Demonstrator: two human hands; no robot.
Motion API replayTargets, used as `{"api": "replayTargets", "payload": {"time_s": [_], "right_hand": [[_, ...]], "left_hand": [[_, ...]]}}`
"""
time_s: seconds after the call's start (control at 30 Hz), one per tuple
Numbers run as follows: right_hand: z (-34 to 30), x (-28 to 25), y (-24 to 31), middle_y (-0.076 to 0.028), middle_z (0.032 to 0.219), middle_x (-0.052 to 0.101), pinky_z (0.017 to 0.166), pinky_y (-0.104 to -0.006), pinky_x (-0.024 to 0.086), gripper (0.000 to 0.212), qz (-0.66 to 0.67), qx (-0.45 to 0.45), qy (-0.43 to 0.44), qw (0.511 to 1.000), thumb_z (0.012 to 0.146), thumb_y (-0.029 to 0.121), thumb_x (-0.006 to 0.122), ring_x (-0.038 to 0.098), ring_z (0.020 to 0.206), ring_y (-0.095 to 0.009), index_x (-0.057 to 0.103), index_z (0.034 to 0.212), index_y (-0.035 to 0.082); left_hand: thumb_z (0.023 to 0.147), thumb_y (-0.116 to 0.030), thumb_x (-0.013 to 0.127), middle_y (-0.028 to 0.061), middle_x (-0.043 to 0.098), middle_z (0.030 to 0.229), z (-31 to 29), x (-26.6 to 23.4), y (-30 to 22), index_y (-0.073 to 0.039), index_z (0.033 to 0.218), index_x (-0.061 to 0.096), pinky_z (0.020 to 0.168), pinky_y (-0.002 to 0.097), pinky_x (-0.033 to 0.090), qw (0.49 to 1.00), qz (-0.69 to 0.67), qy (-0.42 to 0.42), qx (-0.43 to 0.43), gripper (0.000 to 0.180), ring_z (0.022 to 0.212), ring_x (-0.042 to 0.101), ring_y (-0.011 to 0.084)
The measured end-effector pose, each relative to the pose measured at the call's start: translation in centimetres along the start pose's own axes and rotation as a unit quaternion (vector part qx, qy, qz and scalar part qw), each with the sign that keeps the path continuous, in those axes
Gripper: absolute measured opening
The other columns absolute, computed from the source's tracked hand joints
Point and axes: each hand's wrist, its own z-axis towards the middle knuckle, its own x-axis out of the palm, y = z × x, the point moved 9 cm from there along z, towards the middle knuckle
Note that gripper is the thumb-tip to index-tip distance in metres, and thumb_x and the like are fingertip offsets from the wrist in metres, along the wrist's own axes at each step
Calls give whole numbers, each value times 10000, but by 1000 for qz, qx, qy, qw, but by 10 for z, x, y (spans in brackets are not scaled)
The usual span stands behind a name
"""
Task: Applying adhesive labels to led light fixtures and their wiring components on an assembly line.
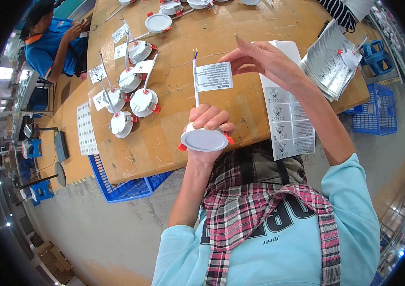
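Note:
My left hand [208, 120] is wrapped round a small round downlight [204, 140], its white face toward me and orange-red clips out at both sides. The light's white cable [197, 97] rises from the fist to bare coloured wire ends. A printed white label [213, 77] hangs flag-like from that cable. At the label's right edge is my right hand [265, 61], thumb lifted away from its stretched fingers, the fingertips close to or touching the label. Beneath the right forearm, a sheet of printed labels [279, 112] lies partly over the table's near edge.
Several labelled downlights [144, 102] stand on the wooden table [164, 62] at left. A stack of label sheets [329, 62] carries another downlight [350, 58] at right. Blue crates [116, 188] sit below the table. A person in blue [52, 50] works at far left; a striped sleeve [338, 13] shows at far right.

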Motion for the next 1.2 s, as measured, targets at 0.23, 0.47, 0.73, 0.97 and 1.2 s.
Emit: {"api": "replayTargets", "payload": {"time_s": [0.23, 0.47, 0.73, 0.97, 1.2], "right_hand": [[-9, 25, 0, -102, 868, 678, 838, -274, 466, 327, -39, 9, 45, 998, 889, 307, 607, 638, 806, -141, 686, 924, -8], [-10, 10, -11, -95, 868, 676, 846, -263, 456, 279, -62, 9, 58, 996, 894, 240, 594, 637, 811, -132, 674, 977, -14], [-24, -36, 16, -68, 902, 668, 827, -256, 446, 314, -101, -60, -141, 983, 925, 248, 552, 584, 865, -123, 657, 1049, -21], [-32, -19, 4, -45, 901, 660, 743, -220, 448, 265, -80, -43, -142, 986, 858, 192, 663, 575, 844, -84, 668, 1016, -21], [-23, -18, -6, -39, 786, 647, 663, -203, 416, 253, -59, -31, -157, 985, 837, 205, 684, 560, 743, -77, 688, 928, -31]], "left_hand": [[913, -215, 412, -77, 530, 632, 1, -6, -1, -183, 652, 512, 761, 301, 375, 1000, -13, -14, 18, 281, 707, 459, 105], [930, -240, 425, -64, 483, 641, 4, -5, 2, -188, 679, 486, 784, 314, 365, 999, -25, -15, 18, 263, 738, 435, 128], [910, -211, 526, 6, 625, 773, 8, 9, -31, -54, 844, 653, 757, 311, 442, 785, 588, -183, 70, 213, 761, 569, 141], [829, -134, 655, 54, 645, 803, 25, 45, -46, -46, 948, 713, 714, 280, 441, 290, 931, -150, 164, 159, 787, 564, 162], [784, -137, 688, 74, 645, 824, 29, 25, -32, -57, 907, 716, 727, 332, 442, 179, 963, -123, 161, 150, 789, 545, 220]]}}
